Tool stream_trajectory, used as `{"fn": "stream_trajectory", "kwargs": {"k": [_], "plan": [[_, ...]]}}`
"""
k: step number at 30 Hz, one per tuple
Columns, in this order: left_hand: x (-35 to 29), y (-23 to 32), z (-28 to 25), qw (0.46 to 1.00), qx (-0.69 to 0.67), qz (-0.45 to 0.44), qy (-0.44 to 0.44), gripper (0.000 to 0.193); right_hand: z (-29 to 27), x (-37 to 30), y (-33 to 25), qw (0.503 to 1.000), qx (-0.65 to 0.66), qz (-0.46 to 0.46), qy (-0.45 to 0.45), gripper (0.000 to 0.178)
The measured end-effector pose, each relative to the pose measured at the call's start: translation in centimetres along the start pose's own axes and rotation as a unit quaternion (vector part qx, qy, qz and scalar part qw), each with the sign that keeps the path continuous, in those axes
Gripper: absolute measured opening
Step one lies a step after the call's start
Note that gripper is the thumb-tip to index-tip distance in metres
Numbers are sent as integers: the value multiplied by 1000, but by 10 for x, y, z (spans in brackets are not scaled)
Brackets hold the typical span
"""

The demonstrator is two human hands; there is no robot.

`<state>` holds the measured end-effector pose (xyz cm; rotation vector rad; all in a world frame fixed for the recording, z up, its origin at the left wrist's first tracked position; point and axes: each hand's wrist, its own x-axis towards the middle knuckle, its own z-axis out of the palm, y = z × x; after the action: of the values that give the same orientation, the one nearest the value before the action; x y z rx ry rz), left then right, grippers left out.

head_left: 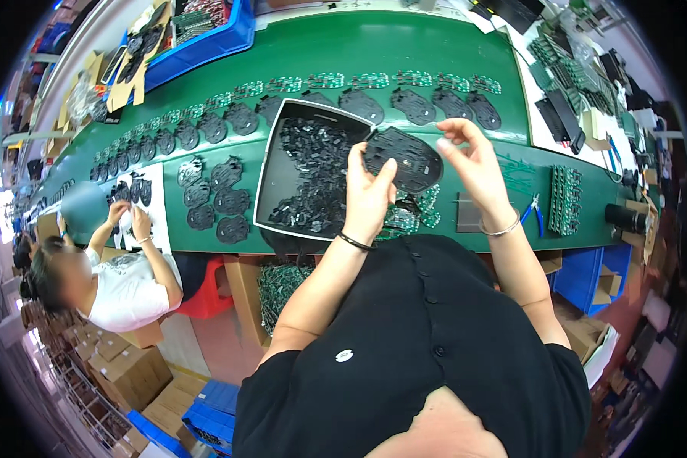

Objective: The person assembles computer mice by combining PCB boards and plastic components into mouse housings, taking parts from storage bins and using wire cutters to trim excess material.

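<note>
My left hand (pixel 368 197) grips a black plastic shell (pixel 408 156), rounded at one end, with the thumb on top near its lower edge. The shell is held up and tilted above the green bench. Just right of it, my right hand (pixel 475 166) hovers with thumb and forefinger apart, and I see nothing between them. A grey-white box (pixel 264 200) left of my left hand holds many small black plastic parts (pixel 313 164). Below the shell, green circuit boards (pixel 429 208) lie on the bench, partly hidden by my left hand and the shell.
Rows of black shells (pixel 412 105) and green boards (pixel 370 80) run along the bench (pixel 435 38). Blue-handled pliers (pixel 534 214) and stacked boards (pixel 565 200) sit at right. A blue bin (pixel 206 57) stands far left. A co-worker (pixel 133 286) handles parts at left.
</note>
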<state>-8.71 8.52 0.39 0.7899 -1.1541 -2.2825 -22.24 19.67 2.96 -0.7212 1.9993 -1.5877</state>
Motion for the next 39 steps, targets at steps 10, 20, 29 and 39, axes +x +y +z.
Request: {"fn": "stream_trajectory", "kwargs": {"k": [10, 20, 29, 39], "plan": [[3, -36, 13, 975, 188, 110, 43, 39, 15, -24, -26, 898, -418, -119, -77, 79], [27, -78, 31, 989, 136, 41, -31, 50, -3, -19, -5, 867, -486, -99, -44, 75], [22, -41, -2, 985, 123, -108, 45, 32, -114, 34, 110, 853, -520, -40, 21, 73], [27, -38, -1, 981, 151, -122, 11, 18, -199, 117, 202, 813, -555, 152, 94, 66]]}}
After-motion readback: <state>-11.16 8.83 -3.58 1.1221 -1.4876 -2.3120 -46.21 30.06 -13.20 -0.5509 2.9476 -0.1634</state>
